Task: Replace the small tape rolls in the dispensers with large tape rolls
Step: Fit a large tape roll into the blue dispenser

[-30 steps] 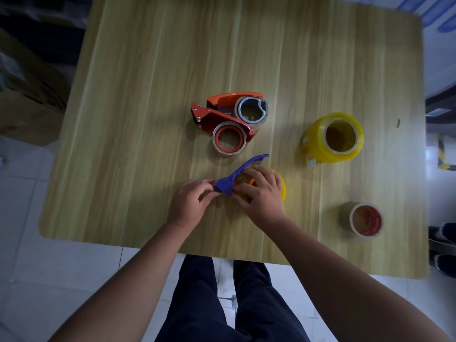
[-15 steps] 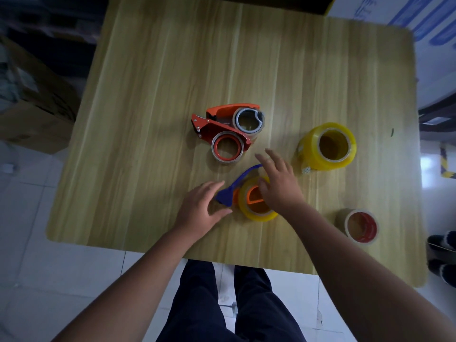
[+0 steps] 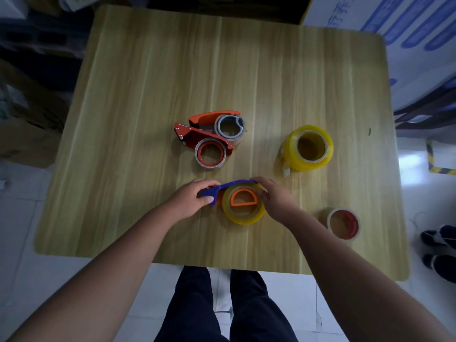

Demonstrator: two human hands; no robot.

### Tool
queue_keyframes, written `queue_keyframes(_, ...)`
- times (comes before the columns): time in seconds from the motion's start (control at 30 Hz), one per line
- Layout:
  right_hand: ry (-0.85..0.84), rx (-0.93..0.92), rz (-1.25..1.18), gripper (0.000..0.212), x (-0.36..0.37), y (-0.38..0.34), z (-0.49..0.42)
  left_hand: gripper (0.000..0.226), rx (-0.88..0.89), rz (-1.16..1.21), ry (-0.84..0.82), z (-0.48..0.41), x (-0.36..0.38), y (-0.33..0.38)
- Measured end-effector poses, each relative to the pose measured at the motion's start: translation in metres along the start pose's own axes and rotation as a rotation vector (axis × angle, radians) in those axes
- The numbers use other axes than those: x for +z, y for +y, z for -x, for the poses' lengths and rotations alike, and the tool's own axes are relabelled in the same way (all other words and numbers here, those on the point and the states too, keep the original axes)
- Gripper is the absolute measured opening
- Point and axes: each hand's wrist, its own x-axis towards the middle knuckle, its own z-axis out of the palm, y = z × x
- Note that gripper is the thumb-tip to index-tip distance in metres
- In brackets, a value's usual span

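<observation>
A blue dispenser (image 3: 228, 187) lies on its side near the table's front, with a yellow tape roll (image 3: 244, 215) seated on its orange hub (image 3: 244, 199). My left hand (image 3: 191, 199) grips the blue handle end. My right hand (image 3: 275, 196) holds the right side of the yellow roll, fingers curled over the dispenser's top arm. Farther back lies a red dispenser (image 3: 197, 133) carrying a small red-cored roll (image 3: 210, 154), with a grey-cored roll (image 3: 229, 127) beside it. A large yellow roll (image 3: 308, 148) stands at the right. A small red-cored roll (image 3: 343, 223) sits near the front right.
The wooden table (image 3: 153, 99) has bare surface at the back and left. Cardboard boxes (image 3: 22, 134) stand on the floor to the left. My legs (image 3: 222, 304) show below the front edge. Dark shoes (image 3: 439, 248) lie on the floor at right.
My left hand has closed on the blue handle after hovering open. My right hand came down from above the roll and grips its right side. The camera has tilted, shifting the view.
</observation>
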Motion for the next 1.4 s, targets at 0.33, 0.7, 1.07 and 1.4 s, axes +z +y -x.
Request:
queue_keyframes(0.33, 0.105, 0.06, 0.048, 0.053, 0.013, -0.005, 0.03, 0.045, -0.006, -0.013, 0.183, 0.0, 0.0, 0.008)
queue_keyframes(0.7, -0.061, -0.088, 0.508, 0.127, 0.029, -0.011, 0.033, 0.048, -0.007, -0.082, 0.183, -0.001, 0.004, 0.014)
queue_keyframes(1.07, 0.022, -0.136, 0.409, 0.119, 0.015, 0.013, 0.054, 0.055, 0.021, -0.037, 0.052, 0.002, 0.016, 0.024)
queue_keyframes(1.4, 0.269, -0.138, 0.344, 0.118, -0.094, 0.03, 0.092, 0.061, -0.042, -0.038, -0.002, -0.004, 0.021, 0.028)
